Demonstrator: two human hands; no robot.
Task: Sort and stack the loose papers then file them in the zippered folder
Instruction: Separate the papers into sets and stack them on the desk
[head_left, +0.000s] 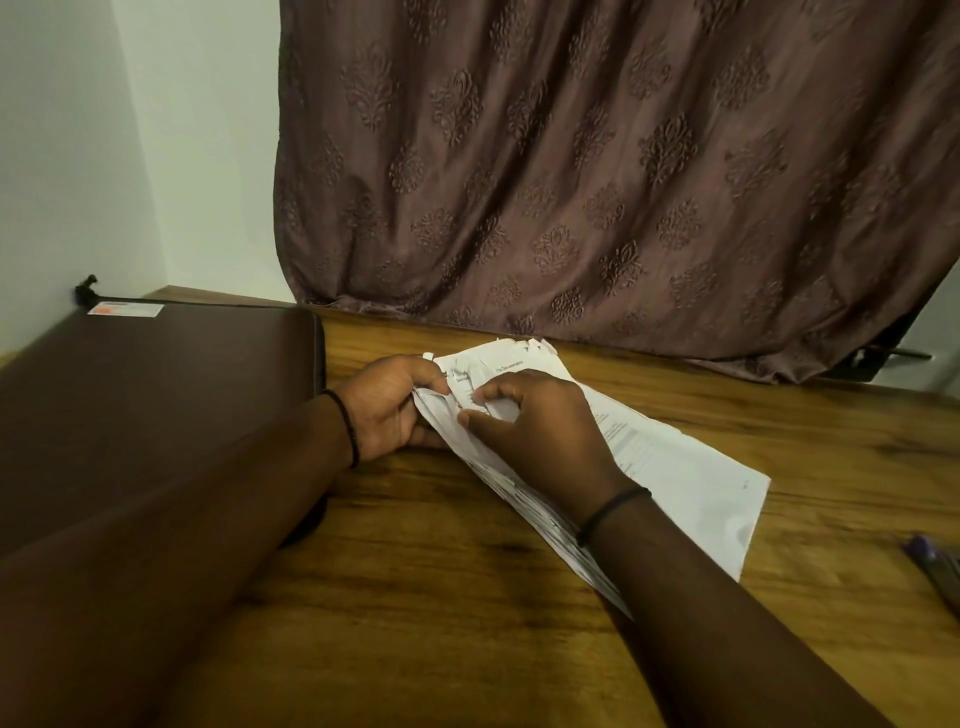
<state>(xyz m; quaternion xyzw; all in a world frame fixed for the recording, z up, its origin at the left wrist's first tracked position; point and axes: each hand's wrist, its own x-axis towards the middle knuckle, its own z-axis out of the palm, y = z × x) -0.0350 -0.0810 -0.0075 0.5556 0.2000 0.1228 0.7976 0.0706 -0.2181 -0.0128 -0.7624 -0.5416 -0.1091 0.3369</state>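
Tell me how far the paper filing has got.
Done: the papers look gathered into one bundle on the table, far edges ragged. In hand: the left hand and right hand both grip its end, apparently squaring it. Left: the folder lies closed beside them, so opening it, filing and zipping remain.

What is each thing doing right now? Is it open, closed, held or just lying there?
Papers: uneven stack, held in both hands.
Left hand: grips the stack's left end.
Right hand: pinches the top sheets.
Zippered folder: closed, flat on the wooden table.
Card: lying on the folder's far corner.
Curtain: drawn, hanging to the table's far edge.
Purple pen: lying on the table, blurred.
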